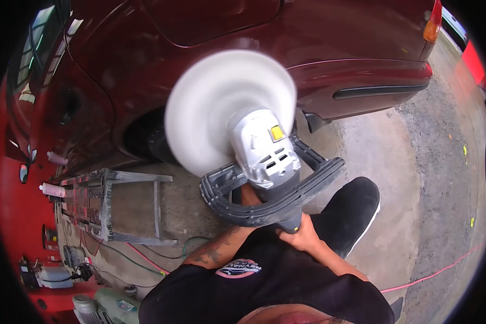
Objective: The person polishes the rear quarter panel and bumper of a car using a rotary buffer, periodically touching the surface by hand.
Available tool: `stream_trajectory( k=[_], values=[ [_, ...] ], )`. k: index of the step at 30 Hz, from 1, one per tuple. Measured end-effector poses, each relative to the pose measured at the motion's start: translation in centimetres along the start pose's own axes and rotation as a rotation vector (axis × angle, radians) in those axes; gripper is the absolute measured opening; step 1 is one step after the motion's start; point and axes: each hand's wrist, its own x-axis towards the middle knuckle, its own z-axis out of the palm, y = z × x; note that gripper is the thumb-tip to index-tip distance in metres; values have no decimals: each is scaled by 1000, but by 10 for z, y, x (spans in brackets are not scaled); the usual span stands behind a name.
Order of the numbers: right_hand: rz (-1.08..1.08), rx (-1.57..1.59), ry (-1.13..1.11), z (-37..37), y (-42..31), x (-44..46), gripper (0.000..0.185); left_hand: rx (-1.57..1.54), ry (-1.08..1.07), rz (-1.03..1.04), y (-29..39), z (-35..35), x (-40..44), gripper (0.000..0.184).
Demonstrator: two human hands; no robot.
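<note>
Polisher, right hand clasped round handle, left hand too hidden to tell, pinkish bottle by stand

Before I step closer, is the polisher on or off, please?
The polisher looks on: its pad is spin-blurred, its casing sharp.

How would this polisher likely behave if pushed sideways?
The polisher would probably move as one stiff unit, since its housing and looped handle look rigid. It seems front-heavy, with the metallic housing and broad pad ahead of the right hand, so it may dip or swing. The pad is blurred, apparently spinning, and could tug sideways on contact.
</note>
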Motion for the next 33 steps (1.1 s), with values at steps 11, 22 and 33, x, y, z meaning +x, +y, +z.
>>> stream_trajectory(
  k=[11,22,33],
  values=[
    [-279,-12,-385,30,-26,93,52,-111,270,-102,77,-59,24,72],
    [-87,-86,-164,5,-43,44,64,-178,73,-177,22,-53,13,75],
    [5,-68,299,-22,-46,-2,52,-698,-216,-246,26,39,62,74]
  ],
)
